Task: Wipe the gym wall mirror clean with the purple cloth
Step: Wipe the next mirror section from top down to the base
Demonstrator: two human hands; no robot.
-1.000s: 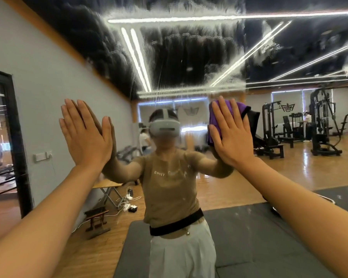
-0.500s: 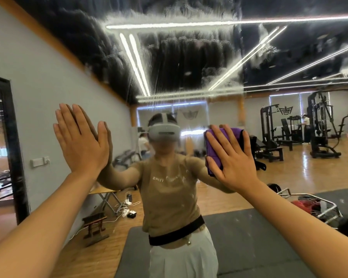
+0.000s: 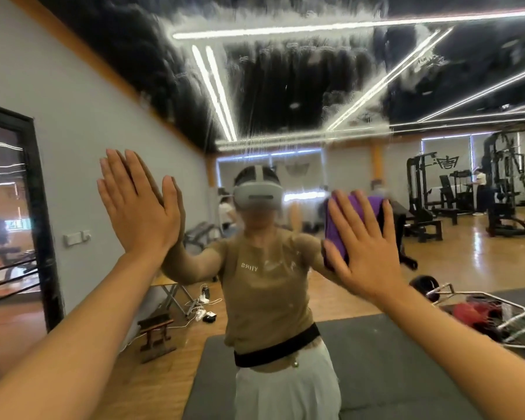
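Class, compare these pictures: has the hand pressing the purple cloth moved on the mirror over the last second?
Yes. The right hand and purple cloth slid downward, from above the reflected headset to below it.

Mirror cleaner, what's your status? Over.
Left hand flat on mirror. Right hand presses purple cloth to glass. White streaks up top. Nothing blocking.

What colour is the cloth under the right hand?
Purple; the folded purple cloth shows best in the head view.

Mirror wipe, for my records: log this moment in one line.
right hand: presses purple cloth flat on mirror | left hand: flat on glass | smears above
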